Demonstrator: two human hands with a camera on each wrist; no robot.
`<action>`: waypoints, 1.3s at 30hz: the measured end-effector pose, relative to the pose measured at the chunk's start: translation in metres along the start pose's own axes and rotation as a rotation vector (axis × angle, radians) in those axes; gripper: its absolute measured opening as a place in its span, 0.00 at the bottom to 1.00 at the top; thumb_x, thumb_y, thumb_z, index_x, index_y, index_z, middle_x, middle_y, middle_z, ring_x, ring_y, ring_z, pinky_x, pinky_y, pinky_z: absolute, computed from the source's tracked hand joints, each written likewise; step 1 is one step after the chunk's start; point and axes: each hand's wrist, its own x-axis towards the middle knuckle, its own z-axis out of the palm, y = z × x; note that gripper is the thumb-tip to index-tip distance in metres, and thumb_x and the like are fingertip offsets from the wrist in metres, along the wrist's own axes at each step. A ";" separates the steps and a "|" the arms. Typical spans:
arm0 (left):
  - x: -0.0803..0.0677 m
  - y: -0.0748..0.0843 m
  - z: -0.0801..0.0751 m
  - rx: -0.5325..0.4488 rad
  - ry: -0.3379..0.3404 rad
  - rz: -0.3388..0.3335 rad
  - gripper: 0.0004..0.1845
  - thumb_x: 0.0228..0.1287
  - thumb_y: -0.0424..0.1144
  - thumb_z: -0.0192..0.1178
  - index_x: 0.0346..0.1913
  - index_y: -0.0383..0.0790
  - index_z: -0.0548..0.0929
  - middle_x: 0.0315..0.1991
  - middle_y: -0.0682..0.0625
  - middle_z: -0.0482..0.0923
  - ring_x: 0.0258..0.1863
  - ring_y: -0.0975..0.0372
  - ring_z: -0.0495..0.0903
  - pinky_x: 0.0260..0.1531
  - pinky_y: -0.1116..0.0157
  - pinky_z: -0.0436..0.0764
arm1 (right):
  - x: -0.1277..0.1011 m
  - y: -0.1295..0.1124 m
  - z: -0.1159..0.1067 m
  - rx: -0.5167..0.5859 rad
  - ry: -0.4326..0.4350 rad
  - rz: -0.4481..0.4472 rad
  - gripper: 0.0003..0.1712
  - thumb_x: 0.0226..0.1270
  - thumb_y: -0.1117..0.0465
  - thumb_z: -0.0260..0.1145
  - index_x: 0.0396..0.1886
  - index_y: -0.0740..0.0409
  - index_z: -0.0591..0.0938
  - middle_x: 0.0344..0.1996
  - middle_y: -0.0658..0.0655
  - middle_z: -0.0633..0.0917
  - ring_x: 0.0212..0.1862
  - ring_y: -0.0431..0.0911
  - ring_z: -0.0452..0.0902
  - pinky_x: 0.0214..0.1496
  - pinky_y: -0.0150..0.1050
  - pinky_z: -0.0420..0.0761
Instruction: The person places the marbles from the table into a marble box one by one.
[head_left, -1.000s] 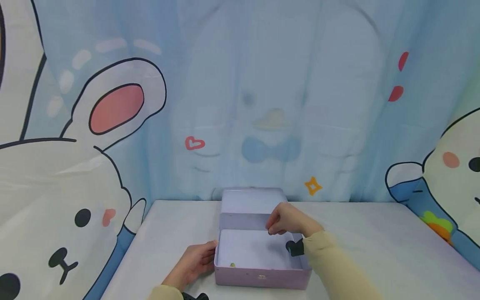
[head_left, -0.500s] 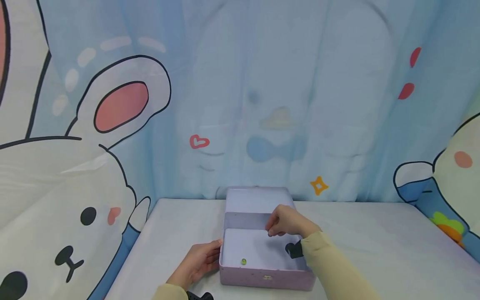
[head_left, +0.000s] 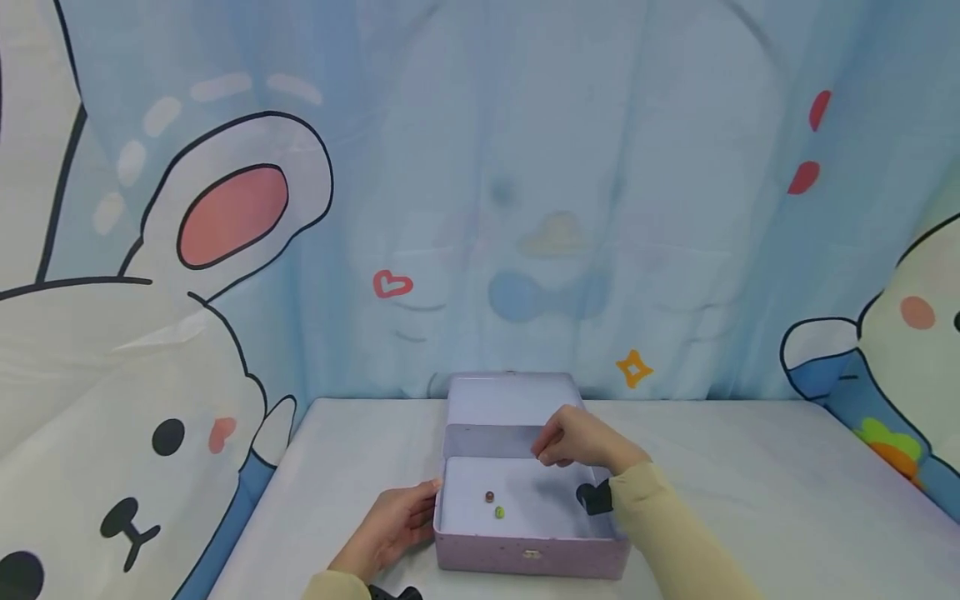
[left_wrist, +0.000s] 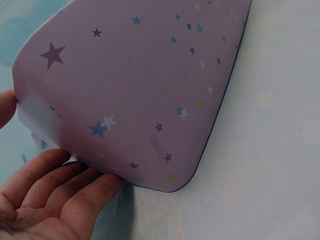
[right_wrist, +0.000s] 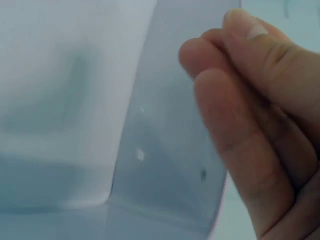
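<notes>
An open lilac box (head_left: 528, 557) with printed stars sits on the white table, its lid (head_left: 510, 398) tipped back. My left hand (head_left: 393, 525) is at its left side, fingers against the outer wall and thumb right at the rim. In the left wrist view, the relaxed fingers (left_wrist: 37, 172) touch the box's corner edge. My right hand (head_left: 581, 437) hovers over the box's back right part, fingertips drawn together; in the right wrist view nothing shows between them. Inside the box, left of centre, lie a small brown bead (head_left: 490, 497) and a green bead (head_left: 499, 512).
A light cloth covers the table (head_left: 712, 467). Behind it hangs a blue curtain (head_left: 450, 167) with cartoon animals. A black wrist device (head_left: 595, 497) on the right wrist overlaps the box's right side in the head view.
The green bead has moved right and away from the box's front left corner. A brown bead now shows on the box floor. Both hands have stayed nearly in place.
</notes>
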 end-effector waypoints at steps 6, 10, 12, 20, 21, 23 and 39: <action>-0.003 -0.001 0.001 -0.017 -0.030 0.024 0.37 0.75 0.45 0.57 0.69 0.13 0.63 0.70 0.22 0.65 0.73 0.35 0.65 0.69 0.41 0.72 | -0.027 0.018 -0.033 0.041 0.036 -0.007 0.10 0.62 0.66 0.74 0.42 0.66 0.90 0.36 0.56 0.91 0.37 0.45 0.87 0.43 0.44 0.90; -0.006 -0.001 -0.001 -0.012 -0.033 0.032 0.39 0.74 0.46 0.59 0.69 0.12 0.63 0.70 0.22 0.65 0.73 0.35 0.65 0.69 0.41 0.72 | -0.051 0.040 -0.060 0.033 0.059 0.075 0.11 0.64 0.65 0.74 0.45 0.66 0.89 0.40 0.57 0.91 0.41 0.49 0.88 0.46 0.47 0.91; -0.006 0.001 -0.003 -0.007 -0.028 0.028 0.39 0.74 0.47 0.59 0.69 0.13 0.62 0.70 0.22 0.64 0.73 0.35 0.64 0.69 0.41 0.72 | -0.064 0.052 -0.073 0.022 0.075 0.112 0.11 0.64 0.65 0.73 0.45 0.66 0.89 0.41 0.59 0.91 0.42 0.50 0.88 0.47 0.48 0.90; -0.007 0.004 -0.003 0.006 0.004 -0.005 0.39 0.74 0.48 0.59 0.70 0.15 0.63 0.71 0.23 0.64 0.73 0.36 0.65 0.69 0.43 0.73 | -0.099 0.094 -0.091 0.017 0.098 0.208 0.13 0.64 0.64 0.74 0.47 0.66 0.88 0.44 0.62 0.90 0.43 0.49 0.87 0.49 0.48 0.90; -0.008 0.003 -0.002 0.005 0.002 -0.007 0.39 0.74 0.47 0.59 0.70 0.14 0.62 0.71 0.23 0.64 0.73 0.35 0.65 0.69 0.42 0.73 | -0.102 0.100 -0.089 0.021 0.098 0.230 0.13 0.64 0.64 0.74 0.47 0.66 0.88 0.43 0.62 0.90 0.42 0.49 0.87 0.49 0.48 0.90; -0.008 0.003 0.001 0.003 0.004 -0.017 0.40 0.74 0.48 0.59 0.70 0.14 0.62 0.71 0.23 0.63 0.74 0.35 0.64 0.69 0.42 0.72 | -0.108 0.112 -0.082 0.032 0.094 0.269 0.14 0.64 0.65 0.74 0.47 0.66 0.88 0.43 0.61 0.91 0.42 0.48 0.86 0.50 0.48 0.90; -0.008 0.000 0.003 -0.006 0.002 -0.003 0.40 0.73 0.47 0.60 0.69 0.13 0.62 0.70 0.23 0.65 0.73 0.35 0.66 0.69 0.42 0.73 | -0.124 0.145 -0.054 -0.001 0.046 0.334 0.08 0.61 0.70 0.73 0.40 0.64 0.89 0.37 0.53 0.90 0.37 0.43 0.82 0.43 0.42 0.89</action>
